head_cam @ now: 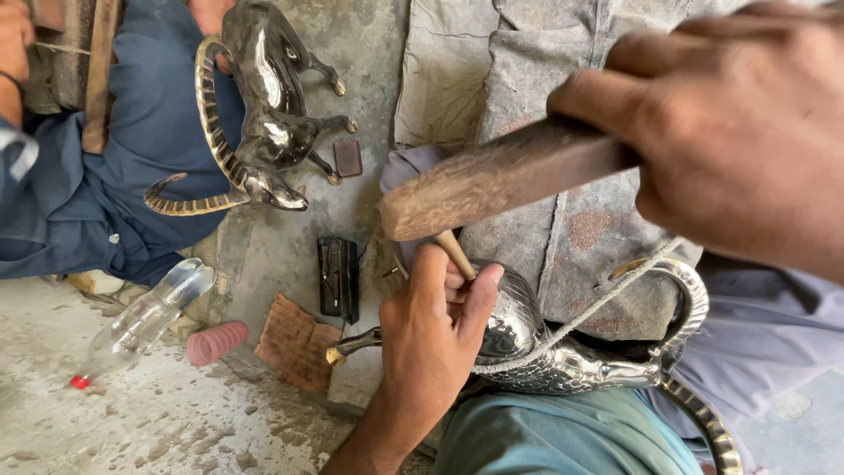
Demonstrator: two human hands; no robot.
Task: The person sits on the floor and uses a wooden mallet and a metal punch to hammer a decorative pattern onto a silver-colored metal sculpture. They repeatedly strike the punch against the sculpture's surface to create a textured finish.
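Single view, head-worn camera. Faces steeply down from above the person's lap, very close to the metal antelope figure (563, 356) held there. The right hand (738, 123) sits nearest the lens, large and blurred. Concrete floor (158, 413) lies left of the figure; a second figure (264, 105) lies beyond, upper left.
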